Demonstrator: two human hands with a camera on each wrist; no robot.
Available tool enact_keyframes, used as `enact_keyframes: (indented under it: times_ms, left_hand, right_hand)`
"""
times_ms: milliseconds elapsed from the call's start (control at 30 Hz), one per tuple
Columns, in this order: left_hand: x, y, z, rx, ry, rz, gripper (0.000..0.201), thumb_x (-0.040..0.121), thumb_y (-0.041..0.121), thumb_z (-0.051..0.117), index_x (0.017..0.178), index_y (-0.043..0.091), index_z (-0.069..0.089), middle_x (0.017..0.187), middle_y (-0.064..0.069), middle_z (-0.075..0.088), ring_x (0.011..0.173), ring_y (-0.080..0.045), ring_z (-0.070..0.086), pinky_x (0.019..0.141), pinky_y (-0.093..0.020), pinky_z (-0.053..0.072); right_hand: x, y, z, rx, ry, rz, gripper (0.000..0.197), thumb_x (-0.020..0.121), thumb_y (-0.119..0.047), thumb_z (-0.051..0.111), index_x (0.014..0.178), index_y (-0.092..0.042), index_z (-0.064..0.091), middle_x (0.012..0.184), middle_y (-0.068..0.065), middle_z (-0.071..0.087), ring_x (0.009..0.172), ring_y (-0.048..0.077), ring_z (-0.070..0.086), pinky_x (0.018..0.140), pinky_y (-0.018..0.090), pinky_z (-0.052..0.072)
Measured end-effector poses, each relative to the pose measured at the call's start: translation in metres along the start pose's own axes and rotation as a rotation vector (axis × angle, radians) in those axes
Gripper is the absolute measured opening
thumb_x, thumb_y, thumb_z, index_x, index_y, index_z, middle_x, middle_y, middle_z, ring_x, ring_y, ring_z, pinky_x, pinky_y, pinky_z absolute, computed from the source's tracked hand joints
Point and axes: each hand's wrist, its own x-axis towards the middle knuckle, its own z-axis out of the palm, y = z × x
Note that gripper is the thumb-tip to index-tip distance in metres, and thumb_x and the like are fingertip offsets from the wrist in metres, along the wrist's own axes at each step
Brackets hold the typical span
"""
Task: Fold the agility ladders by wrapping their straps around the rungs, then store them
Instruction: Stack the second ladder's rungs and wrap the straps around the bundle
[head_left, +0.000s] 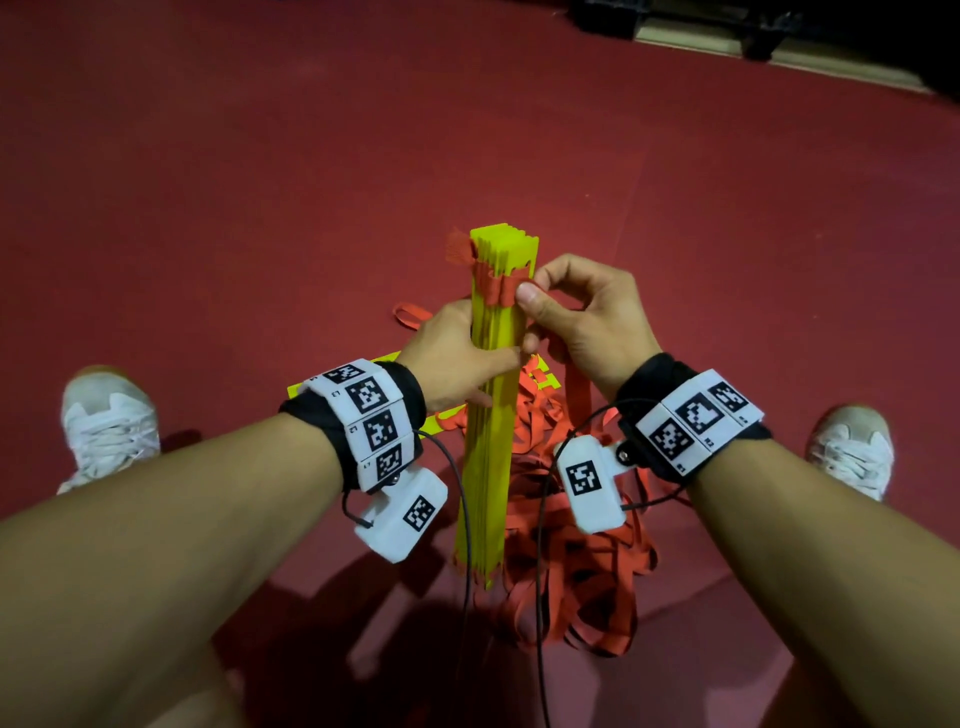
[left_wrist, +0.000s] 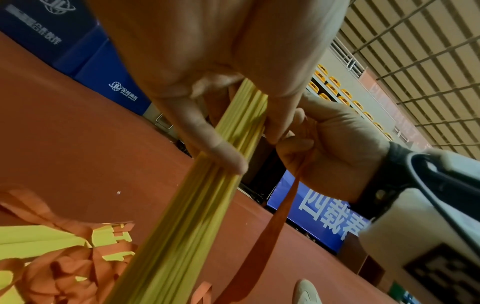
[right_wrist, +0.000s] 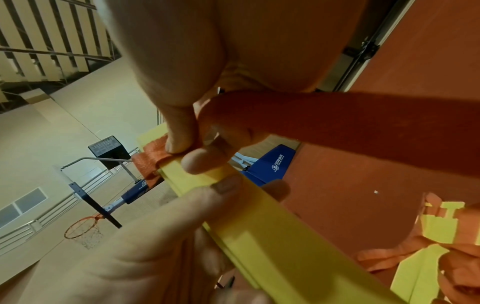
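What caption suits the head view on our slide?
Left hand grips the yellow rung bundle; right hand pinches the red strap wrapped around it.

blue padding (left_wrist: 114, 90): logo with small Chinese lettering, too blurred to read | blue banner (left_wrist: 319, 214): large white characters "四载", cut off | wrist marker tags (head_left: 371, 415): "C3", tiny

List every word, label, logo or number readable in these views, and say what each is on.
"金陵体育", with a round logo: blue padding, left wrist view.
"四载", then a character cut off: blue banner, white letters.
White lettering on the darker blue panel: too blurred to read.
Logo text on the blue hoop base: too small.
Wristband markers: square codes; their tiny labels are unreadable.
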Motion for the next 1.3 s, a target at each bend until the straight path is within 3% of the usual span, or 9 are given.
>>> enact_keyframes:
  times_ms: [133, 233, 300, 533, 633, 767, 867, 1000, 1300]
  left_hand:
    - [0.002, 0.000, 0.002, -0.037, 0.022, 0.032, 0.022, 0.091, 0.011, 0.067, 0.111, 0.021, 0.065, 0.096, -0.005, 0.076, 0.085, -0.025, 0.073, 0.053, -0.042, 0.061]
    - [0.007, 0.001, -0.002, -0.027, 0.083, 0.083, 0.017, 0.090, 0.011, 0.064, 0.107, 0.009, 0.063, 0.089, -0.023, 0.067, 0.065, -0.031, 0.068, 0.048, -0.036, 0.056]
    - [0.010, 0.004, -0.008, -0.042, 0.119, 0.109, 0.014, 0.087, 0.012, 0.065, 0.100, 0.007, 0.063, 0.077, -0.020, 0.064, 0.056, -0.026, 0.063, 0.046, -0.033, 0.052]
    - [0.011, 0.012, -0.021, -0.186, 0.018, 0.103, 0.040, 0.080, 0.023, 0.076, 0.107, 0.000, 0.058, 0.075, -0.007, 0.062, 0.056, -0.017, 0.060, 0.046, -0.025, 0.046]
    - [0.006, 0.015, -0.021, -0.201, -0.109, 0.116, 0.033, 0.089, 0.010, 0.074, 0.111, 0.003, 0.050, 0.080, -0.005, 0.060, 0.058, -0.012, 0.063, 0.046, -0.024, 0.046]
    - [0.002, 0.018, -0.019, -0.196, -0.037, 0.117, 0.032, 0.086, 0.029, 0.073, 0.100, 0.013, 0.049, 0.079, 0.001, 0.058, 0.060, -0.012, 0.063, 0.046, -0.025, 0.047]
    - [0.004, 0.015, -0.018, -0.187, 0.011, 0.117, 0.024, 0.096, 0.020, 0.068, 0.103, 0.008, 0.049, 0.080, -0.006, 0.060, 0.060, -0.017, 0.065, 0.045, -0.026, 0.047]
    - [0.008, 0.015, -0.021, -0.189, 0.079, 0.128, 0.026, 0.096, 0.020, 0.068, 0.107, 0.003, 0.051, 0.083, -0.010, 0.061, 0.061, -0.021, 0.064, 0.046, -0.027, 0.046]
    - [0.008, 0.023, -0.034, -0.289, 0.158, 0.152, 0.026, 0.098, 0.012, 0.065, 0.114, -0.003, 0.052, 0.092, -0.014, 0.061, 0.070, -0.022, 0.066, 0.047, -0.026, 0.047]
  right_hand:
    - [-0.003, 0.002, 0.000, -0.040, 0.029, 0.005, 0.018, 0.091, -0.013, 0.070, 0.077, -0.008, 0.061, 0.059, -0.010, 0.059, 0.043, 0.011, 0.053, 0.042, 0.016, 0.037]
    - [-0.003, 0.005, 0.000, -0.019, -0.036, 0.014, 0.025, 0.098, -0.016, 0.061, 0.075, -0.006, 0.059, 0.056, -0.007, 0.053, 0.041, 0.013, 0.047, 0.042, 0.020, 0.034]
    - [-0.003, 0.007, 0.000, 0.005, -0.081, 0.022, 0.035, 0.101, -0.017, 0.056, 0.068, -0.009, 0.054, 0.056, 0.008, 0.045, 0.039, 0.015, 0.042, 0.042, 0.021, 0.031]
    - [0.003, 0.014, 0.000, -0.173, 0.011, 0.015, 0.046, 0.088, -0.053, 0.061, 0.056, -0.021, 0.053, 0.051, 0.004, 0.039, 0.046, 0.016, 0.032, 0.048, 0.030, 0.027]
    - [0.002, 0.015, -0.002, -0.144, 0.021, 0.039, 0.043, 0.090, -0.048, 0.063, 0.057, -0.022, 0.052, 0.051, 0.003, 0.039, 0.043, 0.014, 0.032, 0.047, 0.026, 0.027]
    - [-0.003, 0.017, 0.002, -0.124, -0.055, 0.072, 0.038, 0.098, -0.031, 0.061, 0.064, -0.017, 0.052, 0.049, 0.000, 0.044, 0.041, 0.015, 0.035, 0.044, 0.024, 0.028]
    - [-0.007, 0.015, 0.003, -0.092, -0.087, 0.071, 0.030, 0.099, -0.016, 0.060, 0.070, -0.011, 0.055, 0.053, 0.007, 0.055, 0.039, 0.017, 0.046, 0.040, 0.023, 0.035]
    - [-0.010, 0.016, -0.001, -0.077, -0.137, 0.144, 0.033, 0.096, -0.025, 0.065, 0.074, -0.001, 0.060, 0.059, 0.021, 0.062, 0.044, 0.024, 0.058, 0.042, 0.024, 0.043]
    - [-0.007, 0.019, -0.008, 0.012, -0.021, 0.209, 0.015, 0.092, -0.019, 0.070, 0.086, -0.008, 0.061, 0.066, 0.008, 0.063, 0.050, 0.025, 0.055, 0.040, 0.023, 0.041]
